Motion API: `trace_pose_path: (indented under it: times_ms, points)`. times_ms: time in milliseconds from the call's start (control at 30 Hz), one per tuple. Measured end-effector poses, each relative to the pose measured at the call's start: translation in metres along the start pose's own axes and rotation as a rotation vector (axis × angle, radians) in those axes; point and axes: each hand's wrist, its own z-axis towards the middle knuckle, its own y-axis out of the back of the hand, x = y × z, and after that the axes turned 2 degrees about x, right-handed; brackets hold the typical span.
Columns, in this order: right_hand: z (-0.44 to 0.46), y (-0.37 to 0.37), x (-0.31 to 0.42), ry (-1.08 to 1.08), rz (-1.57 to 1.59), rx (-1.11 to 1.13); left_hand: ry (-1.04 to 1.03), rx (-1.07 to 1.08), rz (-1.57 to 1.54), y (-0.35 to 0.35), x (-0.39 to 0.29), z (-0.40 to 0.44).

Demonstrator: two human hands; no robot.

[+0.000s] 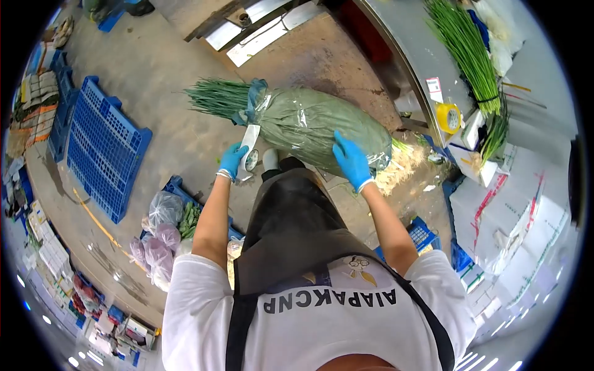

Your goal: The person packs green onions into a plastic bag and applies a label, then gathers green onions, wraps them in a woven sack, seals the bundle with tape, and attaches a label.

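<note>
A long bundle of green stalks (216,98) lies in front of me, wrapped in a green plastic sack (309,123), with pale roots (401,168) sticking out at its right end. Blue gloves cover both hands. My left hand (232,159) is closed around a roll of clear tape (252,159), and a whitish strip of tape (249,137) runs from the roll up to the sack near its left end. My right hand (352,162) rests against the sack's near side toward the root end, fingers spread, holding nothing.
A metal table (402,31) at the upper right bears green stalks (464,52) and a yellow tape roll (448,117). Blue pallets (105,145) lie on the floor at left. Plastic bags (162,232) are at lower left, white boxes (513,210) at right, a blue crate (422,235) near my right arm.
</note>
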Motion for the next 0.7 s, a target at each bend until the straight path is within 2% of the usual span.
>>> trace_pose_path:
  times_ms: [67, 100, 133, 167, 200, 233, 267, 333, 400, 467, 500, 533, 567, 600, 633, 700]
  points:
    - [-0.042, -0.01, -0.001, -0.005, -0.006, -0.008, 0.036, 0.052, 0.009, -0.002, -0.007, -0.003]
    - [-0.058, -0.013, -0.005, -0.015, -0.013, -0.019, 0.091, 0.125, -0.093, 0.0, -0.005, 0.0]
    - [-0.072, -0.012, -0.009, -0.027, -0.028, -0.045, 0.099, 0.141, -0.019, -0.004, -0.019, -0.009]
    - [-0.085, -0.008, -0.007, -0.086, -0.029, 0.024, 0.004, 0.18, 0.088, 0.001, -0.01, 0.001]
    - [-0.095, -0.003, -0.006, -0.148, -0.03, 0.081, -0.018, 0.196, 0.051, -0.01, -0.026, -0.011]
    - [-0.105, 0.0, -0.004, -0.175, -0.05, 0.072, -0.023, 0.25, -0.191, -0.018, -0.035, -0.017]
    - [-0.112, 0.004, -0.003, -0.204, -0.062, 0.065, -0.066, 0.193, -0.185, -0.036, -0.062, -0.041]
    - [-0.114, 0.029, 0.011, -0.282, -0.015, 0.107, -0.117, 0.15, -0.007, -0.035, -0.072, -0.039]
    - [-0.123, 0.041, -0.01, -0.311, -0.043, 0.124, -0.162, 0.047, 0.143, -0.028, -0.058, -0.021]
    - [-0.131, 0.071, -0.034, -0.285, -0.074, 0.125, -0.091, 0.116, 0.571, 0.006, -0.018, 0.028]
    - [-0.131, 0.104, -0.034, -0.385, -0.027, 0.171, 0.02, 0.021, 0.377, 0.006, 0.002, 0.033]
    - [-0.14, 0.121, -0.049, -0.541, 0.039, 0.079, 0.132, -0.075, 0.179, 0.003, 0.017, 0.035]
    - [-0.152, 0.124, -0.099, -0.463, -0.072, -0.043, 0.178, -0.05, 0.06, 0.005, 0.031, 0.039]
    - [-0.152, 0.152, -0.109, -0.627, 0.039, -0.061, 0.222, -0.024, -0.061, 0.0, 0.035, 0.048]
    - [-0.155, 0.182, -0.123, -0.678, 0.145, -0.146, 0.215, -0.089, 0.136, -0.014, 0.026, 0.055]
    - [-0.15, 0.243, -0.17, -0.616, 0.012, -0.235, 0.209, -0.246, 0.515, -0.039, 0.007, 0.051]
